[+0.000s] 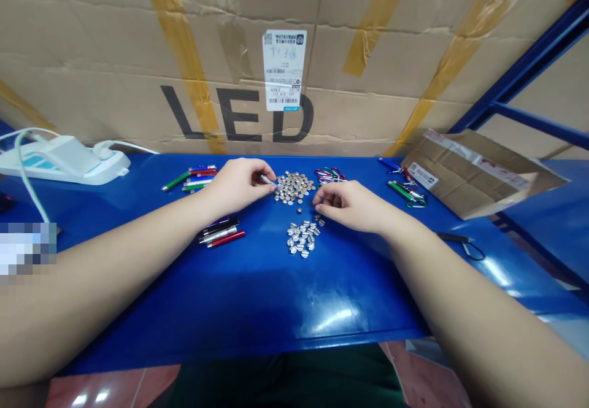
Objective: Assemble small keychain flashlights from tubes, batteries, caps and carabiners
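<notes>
Blue tabletop [257,310] below a taped cardboard carton [294,46]: left hand [237,186] pinches a slim silver tube [267,180] beside a heap of button cells [292,187]; open right hand [350,205] rests between it and a smaller heap [302,236]. Coloured penlights [219,233] lie left, carabiners [329,176] beyond.

There's a slim silver tube [267,179], pinched up right at the edge of a loose heap of button cells [293,187], and just below, a separate scatter of slotted metal discs [302,237], lying flat and jumbled!
</notes>
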Demonstrator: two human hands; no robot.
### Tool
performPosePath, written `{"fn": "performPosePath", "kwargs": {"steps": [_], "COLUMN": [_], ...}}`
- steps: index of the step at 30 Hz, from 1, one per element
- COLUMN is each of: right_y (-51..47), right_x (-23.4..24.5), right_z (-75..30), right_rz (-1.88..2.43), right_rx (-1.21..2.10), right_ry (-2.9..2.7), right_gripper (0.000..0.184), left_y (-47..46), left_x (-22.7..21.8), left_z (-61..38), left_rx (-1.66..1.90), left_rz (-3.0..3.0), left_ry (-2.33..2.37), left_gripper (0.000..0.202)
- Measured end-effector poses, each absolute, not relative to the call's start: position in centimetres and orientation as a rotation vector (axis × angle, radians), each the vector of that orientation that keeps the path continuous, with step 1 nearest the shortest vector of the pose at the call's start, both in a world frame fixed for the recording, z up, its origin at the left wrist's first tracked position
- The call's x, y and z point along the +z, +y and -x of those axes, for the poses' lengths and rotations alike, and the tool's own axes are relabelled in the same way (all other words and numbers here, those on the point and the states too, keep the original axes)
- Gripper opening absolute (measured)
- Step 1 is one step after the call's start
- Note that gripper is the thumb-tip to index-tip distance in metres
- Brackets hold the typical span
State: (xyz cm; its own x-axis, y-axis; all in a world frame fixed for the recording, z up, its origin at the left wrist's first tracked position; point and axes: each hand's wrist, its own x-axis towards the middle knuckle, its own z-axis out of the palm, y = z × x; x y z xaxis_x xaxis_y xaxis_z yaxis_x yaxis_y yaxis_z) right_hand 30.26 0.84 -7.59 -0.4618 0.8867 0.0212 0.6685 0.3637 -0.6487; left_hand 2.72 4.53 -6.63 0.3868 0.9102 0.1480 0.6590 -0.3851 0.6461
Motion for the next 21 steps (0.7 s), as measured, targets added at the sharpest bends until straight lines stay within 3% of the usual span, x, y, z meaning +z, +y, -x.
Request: {"fn": "performPosePath", "kwargs": {"steps": [10,21], "right_y": [0.7,1.5], "right_x": [-7.3,-7.2], "right_z": [-30.2,-32.7], "right_rz": [1.382,1.396], "right_rx": [0.835,0.693], "right_ry": [-2.27,-2.232], "right_gripper": [0.008,0.017], "left_y": [4.2,5.3], "left_x": [-3.6,-5.1], "left_z": [2.3,3.0], "left_rx": [0.438,0.365], "left_rz": [-2.379,-2.471], "left_ry": [1.892,1.852], "left_gripper": [0.021,0.011]}}
